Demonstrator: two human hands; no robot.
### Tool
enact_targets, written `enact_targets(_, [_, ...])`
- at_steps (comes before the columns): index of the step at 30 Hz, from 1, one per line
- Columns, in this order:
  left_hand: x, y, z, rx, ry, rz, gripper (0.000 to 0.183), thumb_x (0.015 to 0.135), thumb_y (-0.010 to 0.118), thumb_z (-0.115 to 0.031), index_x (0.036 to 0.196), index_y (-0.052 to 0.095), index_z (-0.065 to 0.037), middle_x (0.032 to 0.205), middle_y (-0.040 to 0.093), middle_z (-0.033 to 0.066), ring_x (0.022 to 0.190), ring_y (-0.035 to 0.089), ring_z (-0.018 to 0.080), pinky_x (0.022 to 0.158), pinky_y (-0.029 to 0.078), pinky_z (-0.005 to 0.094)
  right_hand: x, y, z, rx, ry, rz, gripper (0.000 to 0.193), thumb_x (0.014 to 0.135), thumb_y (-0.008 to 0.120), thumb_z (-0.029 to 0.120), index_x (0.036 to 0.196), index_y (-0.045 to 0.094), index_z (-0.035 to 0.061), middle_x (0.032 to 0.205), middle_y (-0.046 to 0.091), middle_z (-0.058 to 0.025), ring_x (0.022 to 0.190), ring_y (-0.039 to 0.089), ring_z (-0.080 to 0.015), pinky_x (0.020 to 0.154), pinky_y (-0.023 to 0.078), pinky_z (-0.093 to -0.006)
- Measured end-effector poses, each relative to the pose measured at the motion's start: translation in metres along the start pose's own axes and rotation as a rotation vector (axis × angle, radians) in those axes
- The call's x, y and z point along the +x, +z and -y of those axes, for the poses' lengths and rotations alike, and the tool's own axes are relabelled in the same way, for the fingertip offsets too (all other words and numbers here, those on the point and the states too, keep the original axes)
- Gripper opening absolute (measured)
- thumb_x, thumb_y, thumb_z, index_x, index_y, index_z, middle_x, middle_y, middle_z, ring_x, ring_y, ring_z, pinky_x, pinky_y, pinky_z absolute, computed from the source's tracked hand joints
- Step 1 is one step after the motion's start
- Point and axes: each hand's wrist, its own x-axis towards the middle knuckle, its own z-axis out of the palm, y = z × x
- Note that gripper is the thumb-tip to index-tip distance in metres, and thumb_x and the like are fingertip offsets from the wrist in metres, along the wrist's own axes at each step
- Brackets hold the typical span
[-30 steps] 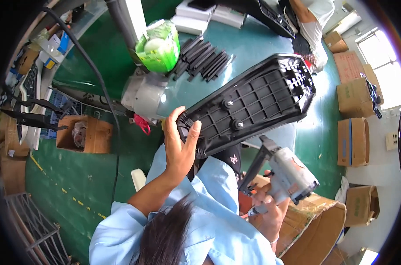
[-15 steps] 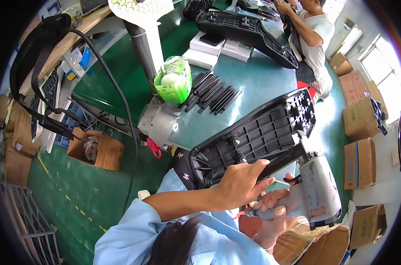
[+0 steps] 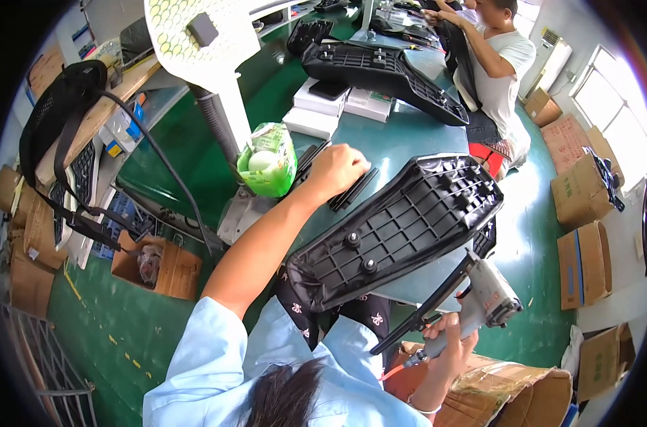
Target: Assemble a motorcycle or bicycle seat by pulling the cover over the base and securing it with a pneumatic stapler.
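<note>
My right hand [image 3: 451, 341] grips a grey air staple gun [image 3: 481, 302] by its handle, to the right of the seat. The gun's long black magazine rail [image 3: 409, 320] sticks out toward me, with a red hose at the handle's end. My left hand [image 3: 337, 171] is stretched out over a pile of thin black staple strips [image 3: 350, 192] on the table. Its fingers are curled down and the fingertips are hidden, so what they hold cannot be made out. Between my arms a black seat [image 3: 402, 231] rests underside up, its ribbed base showing, from my lap onto the table edge.
A green bag [image 3: 268, 171] with a whitish round thing in it stands beside the strips. Farther back are white boxes [image 3: 316, 110], a phone [image 3: 330, 89] and another black seat [image 3: 384, 71]. A co-worker [image 3: 498, 64] sits at the far right. Cartons [image 3: 583, 260] line the right wall.
My left hand has gone from the gun's magazine to the strips on the table. The gun has dropped lower and its rail now juts toward me. The seat lies flatter.
</note>
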Motion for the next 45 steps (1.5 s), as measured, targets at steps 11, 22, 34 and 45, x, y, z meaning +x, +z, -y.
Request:
enact_targets(11, [0.036,0.071,0.027,0.455,0.003,0.153,0.029,0.068,0.074,-0.029,0.082,0.071,-0.004,0.100,0.061,0.0165,0.100,0.056,0.0321,0.082,0.045,0.0447,0.013,-0.002,-0.006,0.017,0.038,-0.025,0.049,0.082,0.067,0.015,0.121,0.047,-0.0083,0.064,0.051,-0.0049,0.052,0.050,-0.0129,0.051,0.044,-0.0267])
enact_targets(22, [0.060,-0.004,0.026,-0.178,-0.208,-0.106,0.022,0.078,0.067,-0.028,0.082,0.066,-0.006,0.078,0.066,0.0114,0.075,0.065,0.0282,0.071,0.050,0.0369,0.018,-0.003,-0.004,-0.017,0.032,-0.045,0.048,0.082,0.065,0.015,0.120,0.048,-0.0105,0.063,0.050,-0.0043,0.051,0.050,-0.0124,0.050,0.044,-0.0262])
enact_targets(34, [0.043,-0.012,0.037,0.070,-0.127,0.072,0.016,0.076,0.066,-0.023,0.084,0.070,-0.009,0.082,0.068,0.0102,0.081,0.065,0.0286,0.075,0.050,0.0386,0.016,-0.002,-0.003,-0.004,0.028,-0.017,0.046,0.082,0.064,0.014,0.119,0.049,-0.0083,0.063,0.050,-0.0043,0.051,0.050,-0.0125,0.050,0.045,-0.0264])
enact_targets(45, [0.013,-0.013,0.021,0.272,-0.101,0.682,0.023,0.068,0.073,-0.017,0.089,0.067,-0.011,0.086,0.068,0.0046,0.087,0.064,0.0238,0.075,0.048,0.0389,0.016,-0.003,-0.003,-0.020,0.046,-0.032,0.041,0.082,0.063,0.012,0.115,0.050,-0.0096,0.064,0.051,-0.0053,0.051,0.051,-0.0128,0.050,0.045,-0.0265])
